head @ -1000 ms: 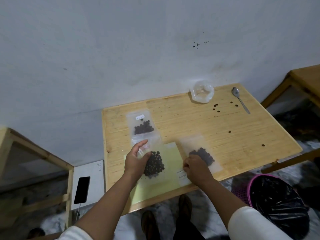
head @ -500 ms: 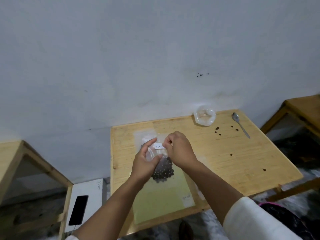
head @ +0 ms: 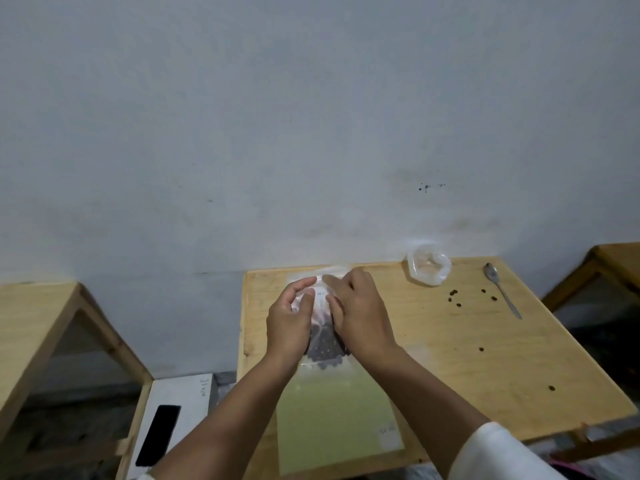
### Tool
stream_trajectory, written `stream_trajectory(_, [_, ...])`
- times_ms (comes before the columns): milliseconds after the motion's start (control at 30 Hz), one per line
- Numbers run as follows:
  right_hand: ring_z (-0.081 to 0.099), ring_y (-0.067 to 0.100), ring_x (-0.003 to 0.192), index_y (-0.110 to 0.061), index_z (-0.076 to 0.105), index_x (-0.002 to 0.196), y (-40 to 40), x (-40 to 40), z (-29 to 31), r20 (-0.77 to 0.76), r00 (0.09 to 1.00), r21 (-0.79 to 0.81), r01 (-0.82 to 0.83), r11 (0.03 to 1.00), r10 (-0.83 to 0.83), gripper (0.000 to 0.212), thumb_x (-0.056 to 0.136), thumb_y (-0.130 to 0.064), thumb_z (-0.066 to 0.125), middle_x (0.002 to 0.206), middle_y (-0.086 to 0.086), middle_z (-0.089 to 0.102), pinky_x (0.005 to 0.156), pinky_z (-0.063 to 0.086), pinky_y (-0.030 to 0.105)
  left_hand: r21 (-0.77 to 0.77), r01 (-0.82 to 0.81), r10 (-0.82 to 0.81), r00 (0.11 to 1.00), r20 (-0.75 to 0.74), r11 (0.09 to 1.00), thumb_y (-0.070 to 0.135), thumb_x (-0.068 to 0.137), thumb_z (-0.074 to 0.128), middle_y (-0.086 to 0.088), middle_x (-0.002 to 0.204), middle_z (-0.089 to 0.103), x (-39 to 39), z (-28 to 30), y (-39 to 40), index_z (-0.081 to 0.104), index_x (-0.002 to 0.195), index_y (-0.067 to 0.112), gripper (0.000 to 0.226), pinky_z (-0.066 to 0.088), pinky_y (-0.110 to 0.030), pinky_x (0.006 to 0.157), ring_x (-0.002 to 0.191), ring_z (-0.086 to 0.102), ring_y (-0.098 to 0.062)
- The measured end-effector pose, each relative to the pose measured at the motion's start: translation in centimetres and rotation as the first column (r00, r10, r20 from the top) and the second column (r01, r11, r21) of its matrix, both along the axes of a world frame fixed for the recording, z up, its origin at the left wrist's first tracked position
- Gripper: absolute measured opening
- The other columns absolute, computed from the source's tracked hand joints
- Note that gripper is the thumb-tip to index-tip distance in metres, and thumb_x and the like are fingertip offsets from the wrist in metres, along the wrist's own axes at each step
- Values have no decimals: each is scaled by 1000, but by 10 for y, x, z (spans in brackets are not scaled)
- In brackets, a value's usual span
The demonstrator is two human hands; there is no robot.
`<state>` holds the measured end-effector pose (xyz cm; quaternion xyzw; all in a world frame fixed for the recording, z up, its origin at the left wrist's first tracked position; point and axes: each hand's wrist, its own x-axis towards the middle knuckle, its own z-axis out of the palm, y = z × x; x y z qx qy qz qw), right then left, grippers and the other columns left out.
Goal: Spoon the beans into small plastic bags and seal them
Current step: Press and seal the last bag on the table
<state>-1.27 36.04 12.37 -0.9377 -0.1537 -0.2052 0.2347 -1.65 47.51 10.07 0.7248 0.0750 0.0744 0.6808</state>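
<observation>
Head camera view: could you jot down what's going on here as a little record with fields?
Left hand: grips the left side of the bag
Right hand: pinches the bag's top near a small white label
Bag of beans: clear plastic, dark beans in its lower part, held between both hands
Green sheet: flat on the table, under the forearms
Table: light wood, against the wall
Spoon: lying at the far right, untouched
Loose beans: scattered near the spoon
Clear container: by the wall
</observation>
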Motion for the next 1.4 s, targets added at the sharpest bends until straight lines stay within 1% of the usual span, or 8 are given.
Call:
stream_trajectory(100, [41,19,70,-13,62,118,3,-3,-16,12,999,-83,-51,995,52,43,80,-11,42,75,4,46,51,31,25,-39,-13,12,1000,-26,999,23,95,50,-30,96,59,9,1,1,66,99,40,24,48,-32,63,73,59,-39])
stream_trajectory(233, [44,19,68,-10,58,124,0,6,-31,-23,1000,-68,-7,998,5,44,81,-6,54,77,3,49,49,38,27,-91,-41,35,997,-70,995,20,96,49,-3,80,54,16,-1,-1,66,101,36,24,44,-18,45,42,48,-4])
stream_trajectory(467, [47,20,71,-1,67,102,-10,31,-53,-95,995,136,17,991,-4,37,88,-21,39,78,9,53,56,45,30,-20,-140,136,983,-126,990,18,98,45,-5,80,60,39,-16,4,65,112,24,26,42,-14,42,38,43,-3])
stream_trajectory(633, [60,15,96,-21,57,126,-18,43,-72,-490,863,368,73,927,126,39,87,-23,59,111,5,66,81,47,20,38,-148,153,971,-183,988,14,100,38,2,52,44,60,-39,9,63,114,23,30,34,-12,39,36,34,-2])
stream_trajectory(800, [57,8,92,-22,63,117,-23,63,-96,-574,817,464,270,843,55,36,82,-11,66,109,1,67,76,42,14,166,-84,123,963,-241,983,21,92,56,9,111,62,73,-65,9,61,116,27,25,43,-22,87,105,55,-10])
stream_trajectory(1033, [55,11,95,-17,62,118,-27,92,-125,-664,747,386,321,865,20,36,83,-12,66,112,2,66,78,37,15,395,-36,183,922,-340,918,16,83,68,1,128,56,80,-95,3,61,121,15,39,36,-9,81,100,55,-9])
stream_trajectory(1167, [57,22,98,-14,61,117,-24,98,-140,-644,765,285,247,926,-6,35,82,-13,65,107,9,62,76,35,19,454,68,133,909,-395,888,15,83,68,-2,138,49,82,-108,2,51,131,8,51,36,-15,101,121,51,-16])
stream_trajectory(1400, [50,25,98,-2,64,103,-20,99,-146,-531,847,105,89,990,-20,21,83,-7,61,113,15,47,81,36,20,729,250,5,945,-328,637,25,93,49,-2,146,39,79,-119,1,44,137,8,48,15,-14,111,137,29,-12])
